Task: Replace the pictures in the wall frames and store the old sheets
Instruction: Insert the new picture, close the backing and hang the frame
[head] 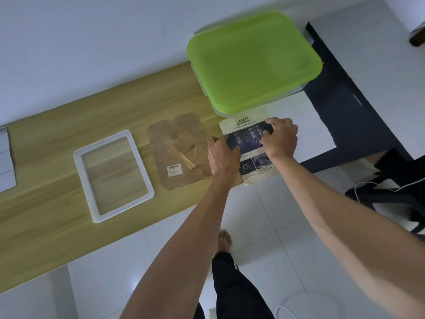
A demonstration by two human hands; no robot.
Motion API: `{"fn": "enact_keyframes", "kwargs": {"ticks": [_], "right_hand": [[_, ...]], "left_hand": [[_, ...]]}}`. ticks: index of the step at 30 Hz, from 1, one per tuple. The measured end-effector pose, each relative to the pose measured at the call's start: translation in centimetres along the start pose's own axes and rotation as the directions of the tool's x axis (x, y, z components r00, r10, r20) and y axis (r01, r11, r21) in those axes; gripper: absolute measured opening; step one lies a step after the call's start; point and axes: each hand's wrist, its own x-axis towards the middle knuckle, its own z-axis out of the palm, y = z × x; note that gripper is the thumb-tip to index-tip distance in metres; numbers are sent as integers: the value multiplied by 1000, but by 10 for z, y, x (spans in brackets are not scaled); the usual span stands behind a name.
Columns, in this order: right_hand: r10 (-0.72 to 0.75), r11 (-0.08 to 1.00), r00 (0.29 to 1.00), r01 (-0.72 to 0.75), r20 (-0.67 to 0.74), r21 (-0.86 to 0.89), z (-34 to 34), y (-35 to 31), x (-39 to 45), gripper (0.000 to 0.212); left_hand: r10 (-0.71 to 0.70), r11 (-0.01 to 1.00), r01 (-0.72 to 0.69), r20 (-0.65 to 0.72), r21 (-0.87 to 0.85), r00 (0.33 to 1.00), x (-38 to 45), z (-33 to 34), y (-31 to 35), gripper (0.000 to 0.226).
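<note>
A printed sheet headed "SAFETY" (247, 132) lies at the right end of the wooden table (46, 226), on top of a white sheet (317, 130). My left hand (222, 155) pinches its left side. My right hand (281, 138) pinches the sheet near its upper middle, fingers curled. A white picture frame (79, 166) lies flat and empty to the left, the wood showing through it. Between frame and sheet rests the brown cardboard backing (167, 153) with a barcode label and a folded stand flap.
A box with a green lid (250, 63) stands just behind the sheets. A grey sheet (5, 157) lies at the table's far left. A dark surface (345, 107) is right of the table. A black chair (395, 192) and my bare foot (224, 240) are on the white tiled floor.
</note>
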Motion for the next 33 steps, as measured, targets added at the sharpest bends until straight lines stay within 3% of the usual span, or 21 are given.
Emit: {"fn": "enact_keyframes", "kwargs": {"ticks": [7, 13, 17, 22, 26, 33], "right_hand": [[-98, 980, 993, 84, 71, 178, 28, -94, -45, 33], [-232, 944, 951, 170, 203, 282, 80, -232, -108, 34], [-357, 900, 878, 233, 319, 367, 126, -329, -163, 39], [-391, 881, 745, 133, 541, 453, 193, -423, -233, 47], [-342, 894, 688, 28, 640, 448, 236, -473, -271, 58], [-324, 904, 726, 48, 606, 426, 279, -518, -291, 55]], "left_hand": [[-48, 970, -15, -252, -242, 966, 15, -96, -55, 29], [-162, 959, 42, -425, -279, 891, 35, -244, -158, 27], [-274, 940, 112, -515, -324, 812, 35, -349, -240, 30], [-369, 911, 179, -538, -373, 758, 27, -440, -331, 35], [-409, 894, 208, -533, -398, 741, 34, -474, -383, 43], [-389, 895, 192, -493, -404, 779, 70, -489, -428, 65]]}}
